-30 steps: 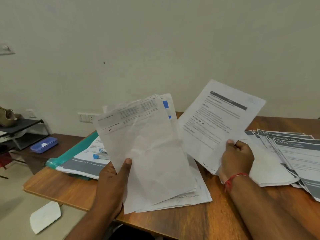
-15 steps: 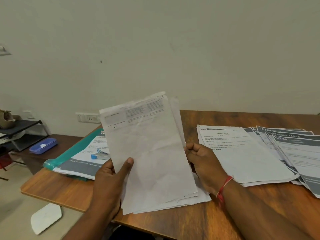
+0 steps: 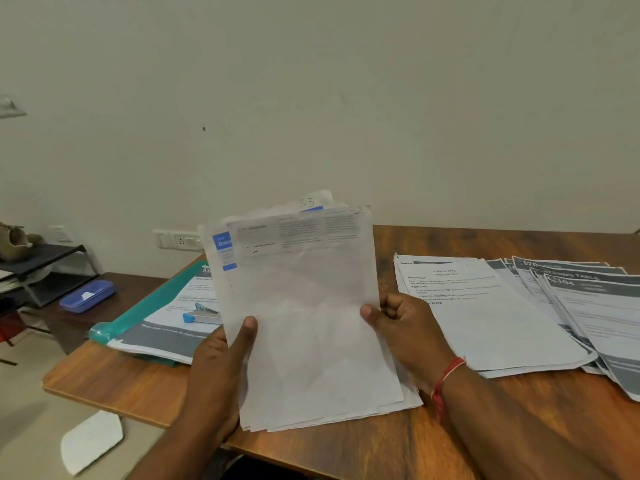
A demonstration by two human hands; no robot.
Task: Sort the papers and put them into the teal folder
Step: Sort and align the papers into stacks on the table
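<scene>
I hold a stack of white papers [image 3: 311, 323] upright over the wooden table [image 3: 467, 427]. My left hand [image 3: 221, 368] grips its left edge, thumb on the front sheet. My right hand [image 3: 401, 327] pinches the right edge. The teal folder [image 3: 145, 306] lies at the table's left side under printed sheets [image 3: 166, 337] and a blue stapler [image 3: 202, 317]. To the right lies a pile of white text sheets [image 3: 485, 317], and beyond it a fan of grey-headed sheets [image 3: 595, 306].
A low side table at the left carries a blue plastic case [image 3: 86, 295]. A dark metal rack [image 3: 45, 268] stands behind it. A white scrap [image 3: 91, 441] lies on the floor below the table's front left corner. Wall sockets [image 3: 176, 239] sit behind the folder.
My right hand laid its single printed sheet on the white pile at the right, then came back and took hold of the stack's right edge. The stack now stands more upright.
</scene>
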